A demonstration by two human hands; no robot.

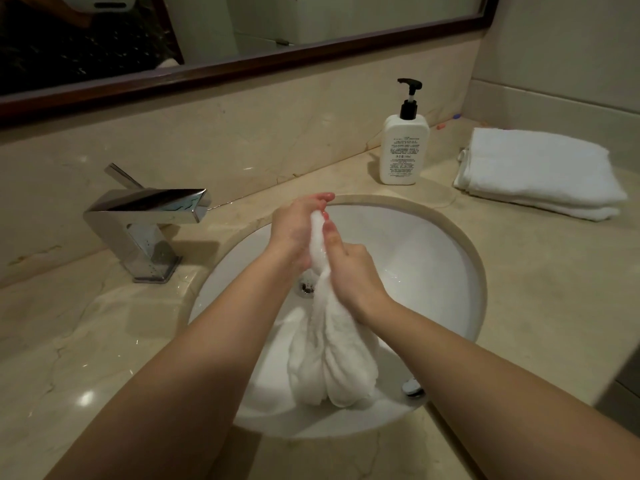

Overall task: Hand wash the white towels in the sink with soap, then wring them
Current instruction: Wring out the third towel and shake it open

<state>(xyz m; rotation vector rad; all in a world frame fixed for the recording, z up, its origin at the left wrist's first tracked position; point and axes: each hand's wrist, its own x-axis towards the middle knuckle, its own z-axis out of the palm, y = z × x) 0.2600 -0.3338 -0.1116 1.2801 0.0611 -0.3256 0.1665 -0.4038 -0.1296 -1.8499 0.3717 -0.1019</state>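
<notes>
chrome faucet [145, 230] on marble counter [86, 341], wood-framed mirror [242, 64] above

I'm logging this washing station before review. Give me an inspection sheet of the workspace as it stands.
Surface: beige marble counter, wet sheen; white sink set in it.
Job's things: wet towel bunched over the drain; folded towels on the counter; soap bottle upright.
Clutter: two small coloured bits by the back wall, too small to tell.
Hands: left hand and right hand grip the towel's top.
Cables: nothing seen.
Surroundings: chrome faucet, no water running; framed mirror.
</notes>
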